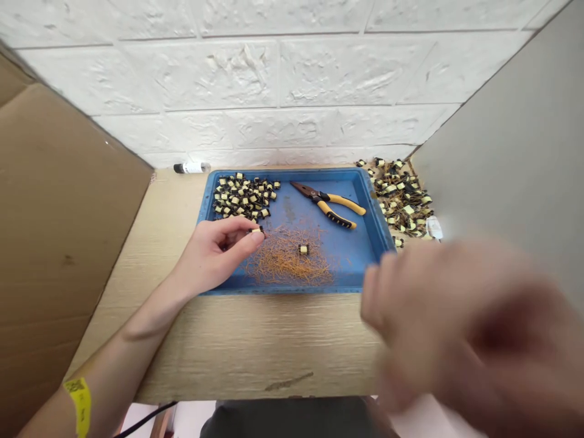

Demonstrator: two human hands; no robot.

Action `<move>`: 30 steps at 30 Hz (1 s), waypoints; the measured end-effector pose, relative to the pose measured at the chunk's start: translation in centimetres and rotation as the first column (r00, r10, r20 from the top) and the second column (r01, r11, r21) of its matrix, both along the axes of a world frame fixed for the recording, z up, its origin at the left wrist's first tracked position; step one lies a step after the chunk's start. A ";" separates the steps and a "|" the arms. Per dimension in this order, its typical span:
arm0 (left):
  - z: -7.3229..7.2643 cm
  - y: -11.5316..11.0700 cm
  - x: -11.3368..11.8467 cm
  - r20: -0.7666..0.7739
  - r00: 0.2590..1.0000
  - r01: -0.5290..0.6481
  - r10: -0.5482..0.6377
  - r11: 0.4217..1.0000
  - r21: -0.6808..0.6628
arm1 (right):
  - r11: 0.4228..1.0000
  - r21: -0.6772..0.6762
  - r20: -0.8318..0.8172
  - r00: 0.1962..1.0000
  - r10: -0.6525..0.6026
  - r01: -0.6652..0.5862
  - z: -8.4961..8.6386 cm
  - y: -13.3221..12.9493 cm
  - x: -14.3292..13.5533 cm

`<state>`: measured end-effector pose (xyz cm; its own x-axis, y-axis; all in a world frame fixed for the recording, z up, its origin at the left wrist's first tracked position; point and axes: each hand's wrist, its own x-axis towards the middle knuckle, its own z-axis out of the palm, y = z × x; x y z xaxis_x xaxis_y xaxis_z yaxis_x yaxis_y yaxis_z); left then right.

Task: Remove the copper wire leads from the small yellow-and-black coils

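Note:
Between the thumb and fingertips of my left hand (pixel 221 252) is a small black coil bobbin (pixel 257 230) wrapped in pale yellow tape. That hand is over the left front part of a blue tray (pixel 292 291). Another taped bobbin (pixel 303 249) lies on a spread of short copper-coloured wire clippings (pixel 292 267) in the tray. My right hand (pixel 438 304) is raised close to the camera, right of the tray. Motion smears it, and I cannot make out whether its fingers hold anything.
Many similar bobbins (pixel 244 196) are heaped in the tray's back left corner. Pliers (pixel 328 201) with yellow and black handles lie at its back right. More bobbins with wire ends (pixel 404 194) pile up beyond the right rim. A small bottle (pixel 194 168) lies behind, against a white brick-patterned wall.

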<state>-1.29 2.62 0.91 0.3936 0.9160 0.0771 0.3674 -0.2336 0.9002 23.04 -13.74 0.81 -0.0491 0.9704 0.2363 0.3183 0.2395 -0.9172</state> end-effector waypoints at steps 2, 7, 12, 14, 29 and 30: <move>0.1 0.0 0.0 0.000 1.000 0.002 -0.002 1.000 -0.001 | 1.000 0.001 -0.001 1.000 0.009 -0.009 0.1 2.5 -0.7; 0.1 0.0 -0.1 -0.001 1.000 0.017 -0.017 1.000 -0.004 | 1.000 -0.021 -0.021 1.000 0.020 -0.021 0.3 10.8 -2.0; 0.0 -0.1 -0.1 -0.004 0.999 0.047 -0.047 0.999 -0.019 | 0.998 -0.040 -0.053 0.998 0.046 -0.048 -0.5 15.0 -2.9; -0.1 -0.1 -0.1 -0.018 0.998 0.056 -0.056 0.998 -0.033 | 0.998 0.007 0.013 0.998 0.066 -0.066 -0.8 14.8 -3.1; -0.5 -0.1 0.2 -0.066 0.998 -0.019 0.020 1.000 0.017 | 0.979 0.117 -0.009 0.986 -0.167 0.167 -0.9 14.0 -3.2; -0.5 -0.1 0.2 -0.067 0.997 -0.021 0.022 1.000 0.015 | 0.980 0.082 -0.057 0.983 -0.177 0.181 -0.9 14.1 -3.2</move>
<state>-1.12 2.48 0.44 0.3783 0.9234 0.0645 0.4324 -0.2379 0.8697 19.89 0.33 -0.14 0.1374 0.9381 0.3178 0.3181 0.2621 -0.9111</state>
